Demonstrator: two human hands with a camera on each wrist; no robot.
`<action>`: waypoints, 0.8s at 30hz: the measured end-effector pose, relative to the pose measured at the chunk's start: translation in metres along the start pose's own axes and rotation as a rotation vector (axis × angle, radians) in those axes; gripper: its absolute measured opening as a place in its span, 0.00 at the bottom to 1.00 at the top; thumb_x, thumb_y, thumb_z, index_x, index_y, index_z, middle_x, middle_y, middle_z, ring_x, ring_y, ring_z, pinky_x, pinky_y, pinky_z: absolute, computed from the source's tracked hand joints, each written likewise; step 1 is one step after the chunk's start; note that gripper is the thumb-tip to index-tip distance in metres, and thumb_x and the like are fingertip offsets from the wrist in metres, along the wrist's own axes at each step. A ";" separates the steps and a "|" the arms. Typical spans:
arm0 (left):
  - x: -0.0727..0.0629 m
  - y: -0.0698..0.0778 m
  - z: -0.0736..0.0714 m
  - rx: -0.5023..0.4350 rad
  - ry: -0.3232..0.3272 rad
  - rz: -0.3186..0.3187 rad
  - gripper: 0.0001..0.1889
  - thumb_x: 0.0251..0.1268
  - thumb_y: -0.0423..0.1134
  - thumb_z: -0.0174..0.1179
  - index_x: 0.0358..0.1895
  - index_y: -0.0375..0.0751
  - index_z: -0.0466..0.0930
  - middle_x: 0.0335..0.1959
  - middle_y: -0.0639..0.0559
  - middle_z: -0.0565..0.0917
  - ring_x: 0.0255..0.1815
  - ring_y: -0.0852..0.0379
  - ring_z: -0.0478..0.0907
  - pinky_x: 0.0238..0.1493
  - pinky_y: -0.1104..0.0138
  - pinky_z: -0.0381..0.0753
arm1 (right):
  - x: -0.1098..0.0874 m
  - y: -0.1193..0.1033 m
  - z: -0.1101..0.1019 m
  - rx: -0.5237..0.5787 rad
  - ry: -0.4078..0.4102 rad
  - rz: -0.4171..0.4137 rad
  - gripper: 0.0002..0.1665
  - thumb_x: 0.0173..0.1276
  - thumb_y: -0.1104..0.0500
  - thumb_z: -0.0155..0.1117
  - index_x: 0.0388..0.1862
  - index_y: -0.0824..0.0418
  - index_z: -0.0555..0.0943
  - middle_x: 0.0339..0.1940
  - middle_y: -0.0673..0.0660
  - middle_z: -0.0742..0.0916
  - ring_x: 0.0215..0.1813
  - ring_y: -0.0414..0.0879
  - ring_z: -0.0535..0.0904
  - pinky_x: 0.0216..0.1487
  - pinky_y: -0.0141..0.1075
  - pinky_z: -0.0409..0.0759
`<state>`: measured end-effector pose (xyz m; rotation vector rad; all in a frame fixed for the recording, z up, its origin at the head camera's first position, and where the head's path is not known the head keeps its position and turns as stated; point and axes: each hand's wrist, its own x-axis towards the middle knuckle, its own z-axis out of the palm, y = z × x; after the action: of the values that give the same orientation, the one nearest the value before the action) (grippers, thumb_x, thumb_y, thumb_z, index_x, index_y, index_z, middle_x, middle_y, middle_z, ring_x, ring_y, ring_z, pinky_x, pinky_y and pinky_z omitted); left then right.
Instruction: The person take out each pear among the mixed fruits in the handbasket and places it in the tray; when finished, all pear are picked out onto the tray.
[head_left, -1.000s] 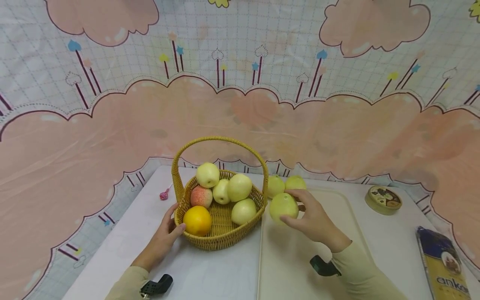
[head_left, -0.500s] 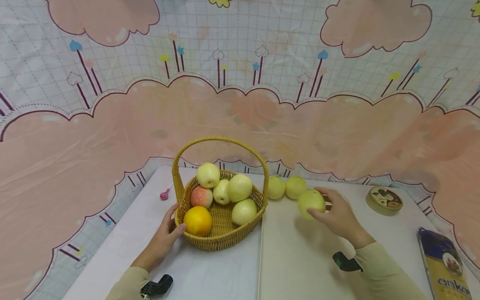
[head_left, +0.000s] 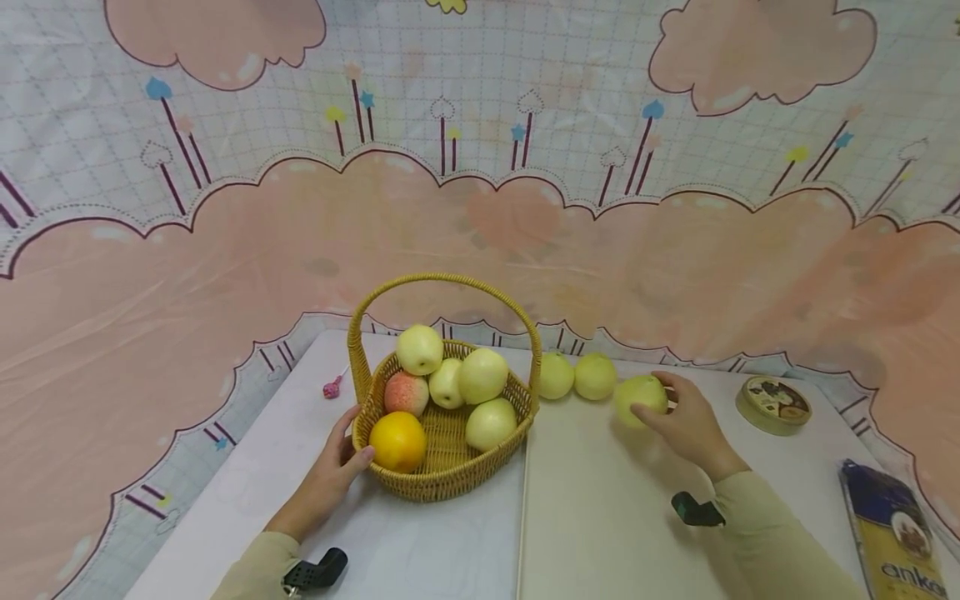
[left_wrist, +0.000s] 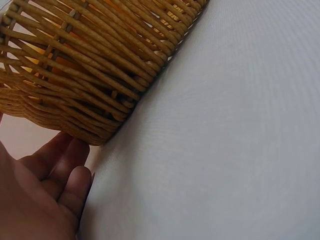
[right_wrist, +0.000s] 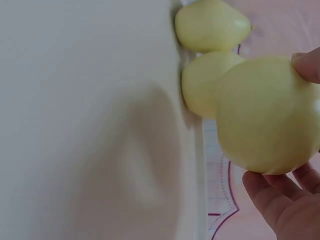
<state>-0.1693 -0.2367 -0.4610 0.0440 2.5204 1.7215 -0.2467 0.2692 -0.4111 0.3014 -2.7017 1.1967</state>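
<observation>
My left hand [head_left: 327,468] holds the near left side of a wicker basket [head_left: 450,483], thumb at the rim and fingers along the outside. Inside sit an orange [head_left: 396,442], a red-pink peach [head_left: 406,393] and several pale green apples [head_left: 482,375]. My right hand [head_left: 688,423] grips a yellow-green, pear-like fruit [right_wrist: 270,115] between thumb and fingers, over the far part of a cream tray [head_left: 592,517]. Two similar fruits [head_left: 595,376] [head_left: 556,377] sit side by side at the tray's far edge, left of the held one.
A round tin [head_left: 774,405] stands at the back right of the white table [head_left: 427,550]. A blue and gold packet [head_left: 892,525] lies at the right edge. Left of the basket is a pink lollipop [head_left: 332,388]. A patterned cloth [head_left: 480,250] hangs behind.
My right hand has carried the held fruit rightward, away from the basket, then slightly farther back beside the other two. My left hand and the basket have stayed in place.
</observation>
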 end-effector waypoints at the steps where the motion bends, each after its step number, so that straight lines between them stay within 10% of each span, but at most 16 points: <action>1: 0.000 0.000 0.000 0.001 0.000 0.000 0.42 0.76 0.51 0.52 0.81 0.52 0.36 0.76 0.24 0.50 0.75 0.26 0.51 0.70 0.39 0.53 | 0.001 0.002 0.000 -0.002 -0.001 0.011 0.44 0.67 0.53 0.71 0.71 0.76 0.63 0.66 0.77 0.70 0.64 0.72 0.71 0.56 0.59 0.78; 24: -0.003 0.003 0.000 -0.012 0.002 -0.001 0.42 0.76 0.49 0.53 0.81 0.51 0.35 0.76 0.25 0.51 0.75 0.27 0.52 0.70 0.41 0.55 | 0.025 0.030 0.012 0.046 0.012 0.160 0.46 0.68 0.52 0.69 0.72 0.77 0.59 0.70 0.77 0.68 0.69 0.71 0.64 0.67 0.60 0.64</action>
<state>-0.1662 -0.2354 -0.4581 0.0401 2.5108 1.7372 -0.2792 0.2767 -0.4348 0.0850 -2.7345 1.2988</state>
